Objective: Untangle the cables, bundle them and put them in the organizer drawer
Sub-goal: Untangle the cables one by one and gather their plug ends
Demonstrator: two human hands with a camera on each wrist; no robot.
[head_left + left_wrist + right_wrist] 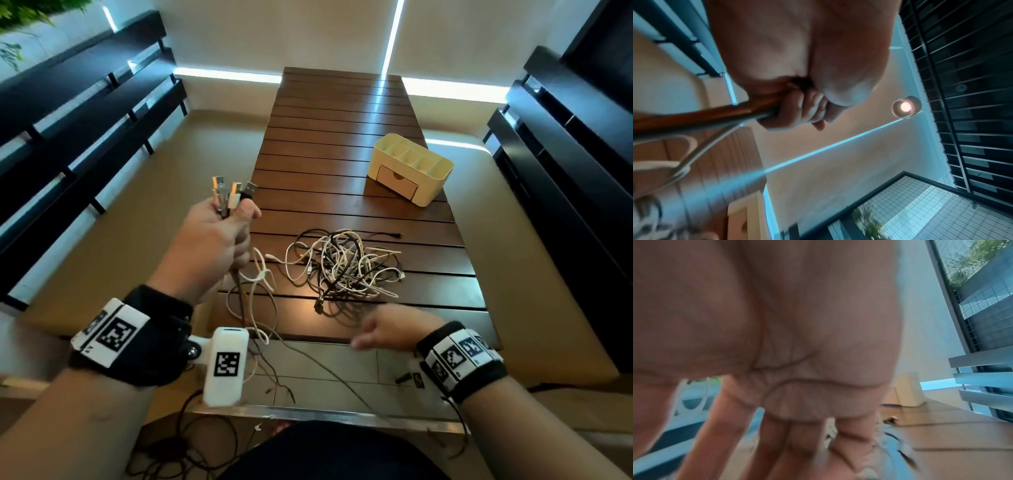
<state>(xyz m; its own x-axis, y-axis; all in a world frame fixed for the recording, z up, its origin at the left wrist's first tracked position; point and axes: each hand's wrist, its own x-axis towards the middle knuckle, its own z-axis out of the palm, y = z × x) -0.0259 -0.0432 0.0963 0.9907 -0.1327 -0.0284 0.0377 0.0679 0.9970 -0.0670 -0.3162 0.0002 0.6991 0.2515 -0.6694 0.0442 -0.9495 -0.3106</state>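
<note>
My left hand [219,236] is raised at the table's left edge and grips several cable ends, their USB plugs [233,193] sticking up above my fist. Those cables hang down past the table's near edge. The left wrist view shows my fingers [803,110] curled round the cables [715,113]. A tangled pile of black and white cables [342,263] lies on the slatted wooden table [342,137]. My right hand [383,329] hovers at the near edge, blurred, fingers loosely spread, holding nothing; its fingers [777,443] point down in the right wrist view. The cream organizer [411,168] stands farther right with its drawer [397,183] closed.
Dark slatted benches [85,137] flank the table on the left and the right [565,171]. Loose cable ends dangle over the tiled floor [325,377] near my lap. A white camera mount [226,366] sticks out from my left wrist.
</note>
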